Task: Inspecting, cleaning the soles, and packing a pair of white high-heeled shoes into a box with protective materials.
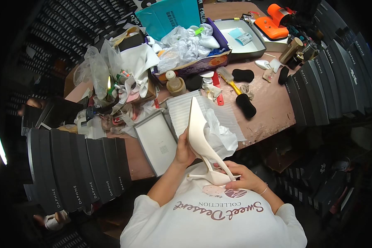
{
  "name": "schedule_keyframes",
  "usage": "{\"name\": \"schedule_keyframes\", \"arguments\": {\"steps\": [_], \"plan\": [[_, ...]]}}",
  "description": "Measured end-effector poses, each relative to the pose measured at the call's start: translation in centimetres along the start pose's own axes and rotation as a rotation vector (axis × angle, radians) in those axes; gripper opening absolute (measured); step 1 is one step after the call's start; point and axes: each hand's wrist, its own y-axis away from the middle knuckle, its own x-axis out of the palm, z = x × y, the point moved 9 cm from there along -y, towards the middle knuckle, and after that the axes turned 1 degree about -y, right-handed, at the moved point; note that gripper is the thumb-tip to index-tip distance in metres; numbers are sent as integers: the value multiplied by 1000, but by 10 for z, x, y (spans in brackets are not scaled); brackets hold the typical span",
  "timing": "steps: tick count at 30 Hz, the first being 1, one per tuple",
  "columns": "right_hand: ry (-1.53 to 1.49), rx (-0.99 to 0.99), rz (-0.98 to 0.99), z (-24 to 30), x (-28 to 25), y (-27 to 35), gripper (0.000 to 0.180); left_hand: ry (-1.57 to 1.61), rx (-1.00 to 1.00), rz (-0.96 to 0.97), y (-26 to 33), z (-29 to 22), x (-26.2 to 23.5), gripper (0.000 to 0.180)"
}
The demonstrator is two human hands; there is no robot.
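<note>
So the person had a white high-heeled shoe [202, 142] held up near the bottom centre of the frame, toe pointing up toward the table. The left hand [183, 151] was wrapped around the shoe's side about midway, fingers closed on it. The right hand [242, 178] sat lower, closed around the heel end, right by the thin heel. Crumpled white tissue paper [220, 134] puffed out just behind the shoe.

The table [273, 103] was a brownish worn top, scuffed and flaky along its near edge, and honestly a mess. A grey box lid [157, 142] lay just left of the shoe, and a ribbed white sheet [182, 109] sat under the tissue. Further up in the centre there was a small bottle [174, 82], a brush with a yellow handle [231, 82], some black foam pads [246, 105] and a red tool [218, 89]. An open shoebox stuffed with plastic bags [186, 45] sat at upper centre, a teal box [169, 16] behind it, and a grey tray [244, 41] beside it. An orange device [273, 22] was at upper right.

Rows of dark shoeboxes [78, 169] stood on edge at lower left, more [326, 78] at right, and stacks filled the upper left too. The room around was dim.
</note>
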Motion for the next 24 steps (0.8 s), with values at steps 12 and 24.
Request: {"name": "schedule_keyframes", "arguments": {"steps": [12,24], "plan": [[802,-239,-316,63,-27,-14,47,-252,20,15,-21,-57,30,65],[1530,-346,-382,88,-77,-91,61,-235,-30,-18,-11,-33,55,64]]}}
